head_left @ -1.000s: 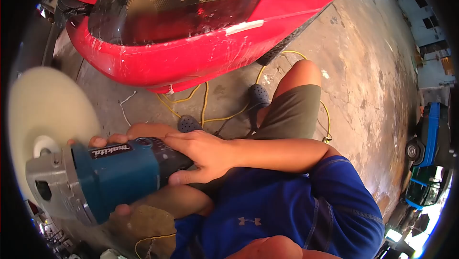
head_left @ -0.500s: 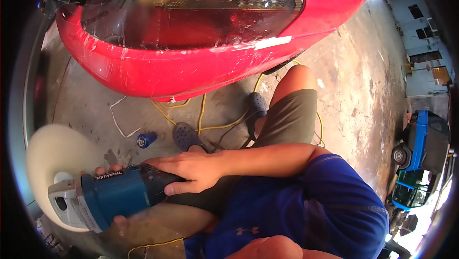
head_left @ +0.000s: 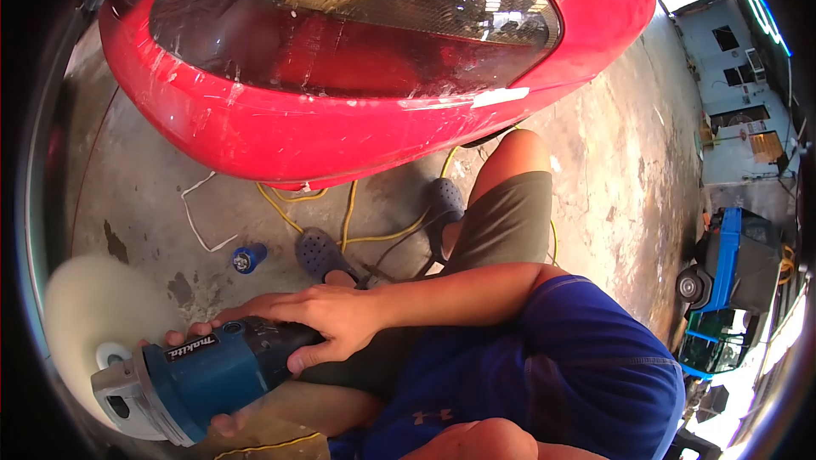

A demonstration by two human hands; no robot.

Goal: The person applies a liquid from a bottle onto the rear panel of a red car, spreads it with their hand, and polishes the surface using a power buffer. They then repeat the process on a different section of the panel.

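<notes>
A teal power tool (head_left: 212,383) marked Makita lies across the lower left, with a round cream pad (head_left: 106,299) at its front end. The pad's surface looks smooth and blurred. On the dark rear part of the tool rests my right hand (head_left: 344,316), its fingers over the body and its thumb along the near side. My left hand (head_left: 225,423) grips the front of the body from beneath. Its fingertips show on the far side and its thumb on the near side; the palm is hidden.
A red car bumper with a headlight (head_left: 280,141) spans the top. Yellow cord (head_left: 348,215), a white cord (head_left: 194,220) and a blue bottle-like object (head_left: 248,258) lie on the concrete floor near my shoes (head_left: 319,254). A blue and black vehicle (head_left: 722,248) stands at the right.
The view has shifted slightly, so the bumper and floor objects sit a little differently in it. The tool appears slightly lower, with both hands still on it.
</notes>
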